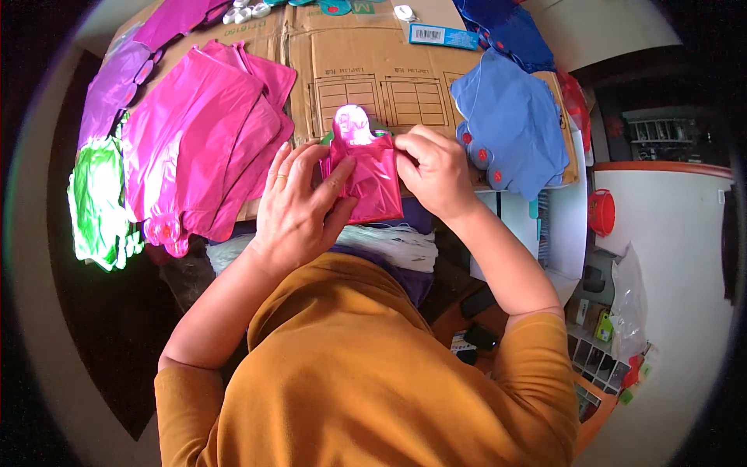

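item: folded pink foil piece [366, 175], shiny, held over the near edge of the cardboard sheet [366, 62]
left hand [299, 206]: fingers spread flat, pressing the piece's left side; grasping it
right hand [436, 171]: pinching the piece's top right corner, closed on it
progress: judging by the creases, the piece is partly folded; its top tab still sticks up unfolded
done/left: cannot tell which stacks are finished; magenta stack [202, 132], purple stack [117, 86] and green foil [97, 198] lie left on the cardboard, blue stack [510, 124] right
edges: near cardboard edge sits right under both hands; blue stack overhangs the cardboard's right edge
room: bare cardboard just behind the piece, between the magenta and blue stacks; sides crowded
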### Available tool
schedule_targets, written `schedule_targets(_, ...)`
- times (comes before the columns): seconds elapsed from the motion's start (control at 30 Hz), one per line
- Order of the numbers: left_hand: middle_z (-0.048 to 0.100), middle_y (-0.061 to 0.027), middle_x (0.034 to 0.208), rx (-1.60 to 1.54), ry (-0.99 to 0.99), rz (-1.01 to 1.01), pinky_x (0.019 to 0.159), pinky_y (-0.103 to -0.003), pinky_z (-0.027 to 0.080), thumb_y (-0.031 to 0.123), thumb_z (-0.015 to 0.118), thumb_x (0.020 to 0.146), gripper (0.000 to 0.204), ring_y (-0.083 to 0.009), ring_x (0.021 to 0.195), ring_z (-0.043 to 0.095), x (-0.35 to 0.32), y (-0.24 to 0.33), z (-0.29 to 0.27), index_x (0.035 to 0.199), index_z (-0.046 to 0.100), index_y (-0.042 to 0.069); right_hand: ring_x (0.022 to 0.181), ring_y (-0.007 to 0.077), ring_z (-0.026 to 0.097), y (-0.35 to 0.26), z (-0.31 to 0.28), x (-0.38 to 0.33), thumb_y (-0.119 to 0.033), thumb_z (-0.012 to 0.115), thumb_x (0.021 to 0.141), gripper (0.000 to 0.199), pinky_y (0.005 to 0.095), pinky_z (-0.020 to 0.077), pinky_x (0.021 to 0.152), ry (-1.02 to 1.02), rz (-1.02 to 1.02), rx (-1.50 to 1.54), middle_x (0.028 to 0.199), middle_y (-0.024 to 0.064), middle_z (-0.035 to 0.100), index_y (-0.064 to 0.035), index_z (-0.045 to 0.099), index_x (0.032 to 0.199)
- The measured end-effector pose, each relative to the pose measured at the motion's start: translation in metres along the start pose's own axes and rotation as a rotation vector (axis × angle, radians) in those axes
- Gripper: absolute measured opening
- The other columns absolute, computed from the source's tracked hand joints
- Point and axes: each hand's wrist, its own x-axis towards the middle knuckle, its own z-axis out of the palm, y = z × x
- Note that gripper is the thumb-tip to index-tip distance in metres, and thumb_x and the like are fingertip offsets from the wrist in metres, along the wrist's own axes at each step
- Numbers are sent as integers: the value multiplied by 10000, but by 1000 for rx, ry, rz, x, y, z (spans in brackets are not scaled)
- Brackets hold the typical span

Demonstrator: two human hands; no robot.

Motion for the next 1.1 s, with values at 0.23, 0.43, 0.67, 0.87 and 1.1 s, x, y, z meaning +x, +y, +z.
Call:
schedule_targets(0.23,554,-162,1195,-40,44,-22,1108,-542,355,228,762,813,573,-349,1196,541,-6,-3,6,1340,589,82,1119,320,606,1,-13,-12,-103,712,777,143,456,471,956,-63,-227,-121,1157,124,650,-47,680,905)
schedule_targets(0.43,606,-132,1159,-36,80,11,1110,-534,354,227,755,821,564,-320,1193,561,-5,-1,4,1331,583,62,1222,348,562,-5,-20,-7,-142,685,752,180,493,417,1053,-179,-354,-243,1218,155,638,-22,665,885)
schedule_targets(0.67,631,-141,1179,-58,75,18,1109,-520,360,209,756,821,581,-325,1181,576,-5,-3,4,1352,571,62,1237,369,552,2,-14,-11,-115,666,723,173,524,396,1080,-220,-432,-227,1173,170,650,3,664,850)
schedule_targets(0.87,629,-154,1182,-68,92,16,1080,-507,382,190,749,819,586,-330,1169,577,-5,-3,4,1356,564,46,1263,363,541,1,-9,-4,-133,672,689,196,514,384,1107,-257,-430,-171,1168,197,651,18,681,814)
schedule_targets(1.1,613,-158,1178,-19,82,15,1066,-499,391,200,747,810,587,-334,1160,573,-4,-2,3,1347,571,40,1289,368,510,1,-17,0,-202,683,668,233,498,364,1119,-391,-409,-152,1266,228,606,-33,738,818)
